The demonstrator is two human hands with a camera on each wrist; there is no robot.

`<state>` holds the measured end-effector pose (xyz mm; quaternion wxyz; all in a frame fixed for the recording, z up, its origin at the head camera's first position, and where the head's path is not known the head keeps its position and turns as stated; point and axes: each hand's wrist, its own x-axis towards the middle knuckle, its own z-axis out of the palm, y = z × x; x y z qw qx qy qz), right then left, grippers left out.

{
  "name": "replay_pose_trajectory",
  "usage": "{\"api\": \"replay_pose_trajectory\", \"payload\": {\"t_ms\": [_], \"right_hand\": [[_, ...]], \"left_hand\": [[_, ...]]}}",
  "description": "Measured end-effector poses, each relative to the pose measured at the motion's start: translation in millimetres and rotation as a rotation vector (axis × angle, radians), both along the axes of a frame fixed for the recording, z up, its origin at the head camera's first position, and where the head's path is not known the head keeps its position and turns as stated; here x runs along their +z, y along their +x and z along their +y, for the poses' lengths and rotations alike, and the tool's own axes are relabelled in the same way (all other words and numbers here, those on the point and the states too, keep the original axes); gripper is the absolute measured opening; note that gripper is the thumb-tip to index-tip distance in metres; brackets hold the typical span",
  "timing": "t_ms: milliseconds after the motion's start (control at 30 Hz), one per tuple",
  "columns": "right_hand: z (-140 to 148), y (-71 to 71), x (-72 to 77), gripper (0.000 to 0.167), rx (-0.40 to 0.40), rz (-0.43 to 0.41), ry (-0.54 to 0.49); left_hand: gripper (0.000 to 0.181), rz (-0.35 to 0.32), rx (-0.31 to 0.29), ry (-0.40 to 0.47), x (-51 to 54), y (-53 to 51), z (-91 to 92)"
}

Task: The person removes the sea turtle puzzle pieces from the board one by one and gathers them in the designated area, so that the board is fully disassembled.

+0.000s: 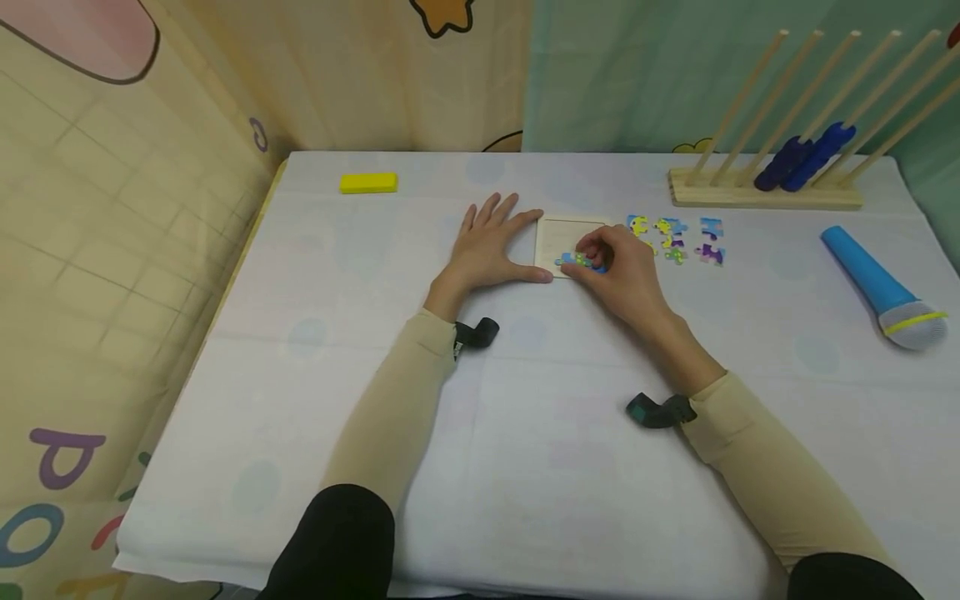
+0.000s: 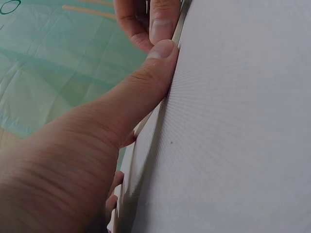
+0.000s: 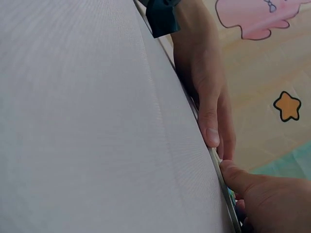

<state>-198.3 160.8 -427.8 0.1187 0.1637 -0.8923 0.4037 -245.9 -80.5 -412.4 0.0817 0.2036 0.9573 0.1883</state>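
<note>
A small square puzzle board (image 1: pixel 567 231) lies on the white-covered table with several joined puzzle pieces (image 1: pixel 567 259) along its near side. My left hand (image 1: pixel 491 244) lies at the board's left edge with fingers spread, its thumb (image 2: pixel 146 73) against the near corner. Over the board, my right hand (image 1: pixel 626 271) bends its thumb and fingers around a puzzle piece, mostly hidden beneath them. In the right wrist view, the right thumb (image 3: pixel 235 175) stands at the board's near edge. More loose puzzle pieces (image 1: pixel 710 252) lie right of the board, partly behind the right hand.
A wooden rack with upright pegs (image 1: pixel 765 196) and dark blue pieces on it stands at the back right. The blue toy microphone (image 1: pixel 873 271) lies at the right. A yellow block (image 1: pixel 368 183) sits at the back left. Printed curtains (image 1: pixel 360 75) hang behind the table.
</note>
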Motion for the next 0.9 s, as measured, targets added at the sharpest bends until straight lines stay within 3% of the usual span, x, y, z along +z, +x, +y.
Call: {"api": "replay_pose_trajectory", "payload": {"t_ms": [367, 733, 900], "right_hand": [[0.6, -0.4, 0.5, 0.031, -0.006, -0.014, 0.014], [0.3, 3.0, 2.4, 0.019, -0.01, 0.021, -0.135], [2.8, 8.0, 8.9, 0.02, -0.054, -0.031, -0.208]], "left_hand": [[0.107, 0.006, 0.005, 0.002, -1.4, -0.8, 0.5], [0.107, 0.013, 0.018, 0.008, -2.2, 0.6, 1.5], [0.107, 0.004, 0.022, 0.004, -2.0, 1.0, 1.1]]}}
